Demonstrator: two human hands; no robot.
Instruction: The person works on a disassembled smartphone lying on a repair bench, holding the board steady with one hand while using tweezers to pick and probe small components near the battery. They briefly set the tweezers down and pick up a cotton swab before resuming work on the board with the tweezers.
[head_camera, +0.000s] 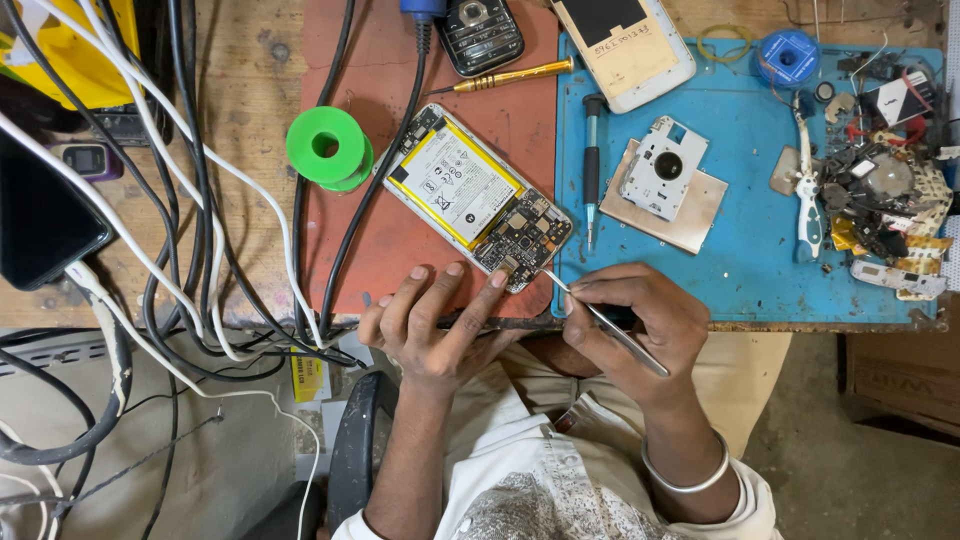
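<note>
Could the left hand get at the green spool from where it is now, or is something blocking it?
Probably yes. The left hand rests at the opened phone, fingertips on its lower end. The green spool stands up-left on the red mat; only a black cable crosses between, lying flat.

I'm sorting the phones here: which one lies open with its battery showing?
The opened phone with the yellow-edged battery on the red mat, by the left hand; the other phones are closed.
</note>
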